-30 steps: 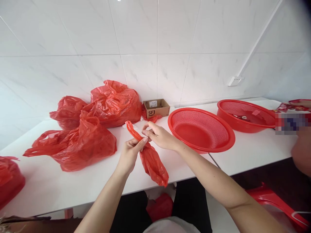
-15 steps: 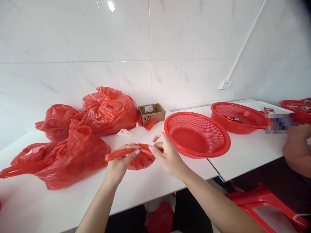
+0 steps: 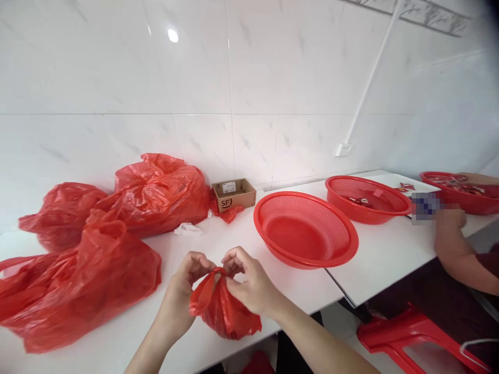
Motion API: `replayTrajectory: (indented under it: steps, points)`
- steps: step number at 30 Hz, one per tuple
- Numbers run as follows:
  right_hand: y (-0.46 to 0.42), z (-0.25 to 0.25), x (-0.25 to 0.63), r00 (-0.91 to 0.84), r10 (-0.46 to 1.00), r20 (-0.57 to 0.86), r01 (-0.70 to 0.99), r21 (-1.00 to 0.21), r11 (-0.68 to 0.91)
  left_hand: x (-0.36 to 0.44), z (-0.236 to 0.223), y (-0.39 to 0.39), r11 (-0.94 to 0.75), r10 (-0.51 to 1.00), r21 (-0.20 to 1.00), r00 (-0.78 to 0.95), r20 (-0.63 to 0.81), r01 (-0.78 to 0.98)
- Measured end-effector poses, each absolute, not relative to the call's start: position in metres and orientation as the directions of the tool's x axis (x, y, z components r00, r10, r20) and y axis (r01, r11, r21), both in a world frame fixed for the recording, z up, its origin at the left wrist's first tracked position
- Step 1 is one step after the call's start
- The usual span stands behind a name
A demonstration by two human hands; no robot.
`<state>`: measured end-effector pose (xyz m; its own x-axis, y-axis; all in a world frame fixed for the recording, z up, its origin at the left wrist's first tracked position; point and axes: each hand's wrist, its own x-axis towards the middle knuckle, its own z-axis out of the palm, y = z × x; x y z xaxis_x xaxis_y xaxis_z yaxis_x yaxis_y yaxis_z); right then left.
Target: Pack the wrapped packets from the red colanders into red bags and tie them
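A small red plastic bag, its lower part bulging with contents I cannot make out, is between my hands near the table's front edge. My left hand is closed on the gathered top from the left. From the right, my right hand pinches the same gathered plastic, fingertips close to those of the left. A flap of the bag hangs down beside my left fingers. Just beyond my right hand stands a red perforated basket with a bare bottom.
Large stuffed red bags fill the table's left side. A small cardboard box and crumpled white tissue lie near the wall. Another red basket holds small packets. At right, a co-worker's arm reaches near a further basket.
Both hands have come closer together and lower in view, bunching the bag's top, which was stretched out sideways before. The camera view has shifted, moving the surroundings leftward and down.
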<state>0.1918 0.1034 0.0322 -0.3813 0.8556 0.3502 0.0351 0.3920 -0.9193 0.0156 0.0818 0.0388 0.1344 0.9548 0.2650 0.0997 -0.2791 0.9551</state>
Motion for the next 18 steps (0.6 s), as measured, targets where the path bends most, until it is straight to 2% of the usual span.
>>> replayTrajectory:
  steps: [2, 5, 8, 11, 13, 15, 18]
  points:
    - [0.097, 0.027, 0.185, -0.377, 0.853, 0.36, -0.004, -0.922, 0.387, 0.015, 0.032, 0.082, -0.289, 0.956, 0.95, 0.084, 0.28, 0.121]
    - [0.087, 0.025, 0.176, -0.364, 0.857, 0.365, -0.02, -0.923, 0.385, 0.017, 0.02, 0.081, -0.275, 0.948, 0.939, -0.102, 0.3, 0.204]
    - [0.084, 0.025, 0.174, -0.354, 0.869, 0.347, -0.102, -0.937, 0.333, 0.021, 0.013, 0.078, -0.31, 0.898, 0.899, -0.216, 0.384, 0.308]
    - [0.089, 0.024, 0.178, -0.398, 0.886, 0.239, -0.243, -0.958, 0.149, 0.023, 0.014, 0.077, -0.413, 0.844, 0.833, -0.189, 0.501, 0.368]
    - [0.094, 0.024, 0.181, -0.425, 0.886, 0.184, -0.279, -0.958, 0.065, 0.022, 0.018, 0.077, -0.482, 0.797, 0.768, -0.151, 0.584, 0.422]
    - [0.097, 0.024, 0.183, -0.442, 0.88, 0.174, -0.249, -0.966, 0.066, 0.018, 0.023, 0.076, -0.508, 0.786, 0.716, -0.083, 0.613, 0.479]
    - [0.097, 0.027, 0.185, -0.45, 0.871, 0.198, -0.141, -0.979, 0.15, 0.012, 0.03, 0.073, -0.477, 0.835, 0.706, 0.018, 0.551, 0.523]
